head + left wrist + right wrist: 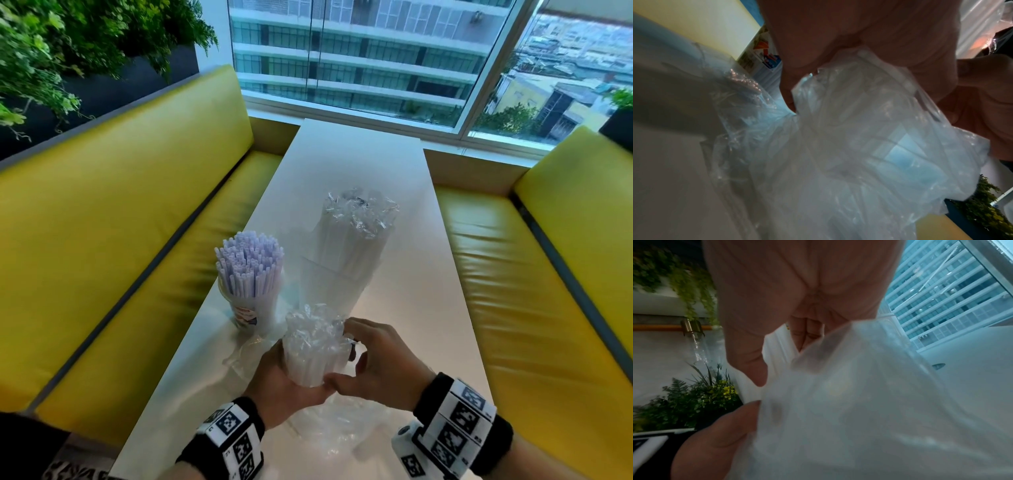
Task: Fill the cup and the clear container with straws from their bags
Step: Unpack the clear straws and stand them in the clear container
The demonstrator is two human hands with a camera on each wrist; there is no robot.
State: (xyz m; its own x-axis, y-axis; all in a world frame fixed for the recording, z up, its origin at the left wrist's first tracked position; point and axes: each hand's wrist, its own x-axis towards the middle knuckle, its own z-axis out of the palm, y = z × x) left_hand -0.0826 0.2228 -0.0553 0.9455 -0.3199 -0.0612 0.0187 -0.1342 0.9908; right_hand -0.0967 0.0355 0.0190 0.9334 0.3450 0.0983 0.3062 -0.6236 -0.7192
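Observation:
A bundle of wrapped straws (pixel 315 346) stands upright between both hands above the near part of the white table (pixel 421 308). My left hand (pixel 291 380) grips it from the left and below; my right hand (pixel 373 359) holds it from the right, thumb at its base. In the left wrist view the crinkled plastic (pixel 859 146) fills the frame; in the right wrist view it does too (pixel 859 402). A cup (pixel 251 308) packed with pale lilac straws (pixel 248 263) stands to the left. Behind the bundle, the clear container (pixel 335 284) holds several wrapped straws (pixel 356 226).
Loose empty clear plastic bags lie on the table, one (pixel 246 356) beside the cup and one (pixel 342 421) under my hands. Yellow benches (pixel 120 212) flank the table on both sides. A window (pixel 359 58) lies beyond the far end, plants (pixel 68 44) at the upper left.

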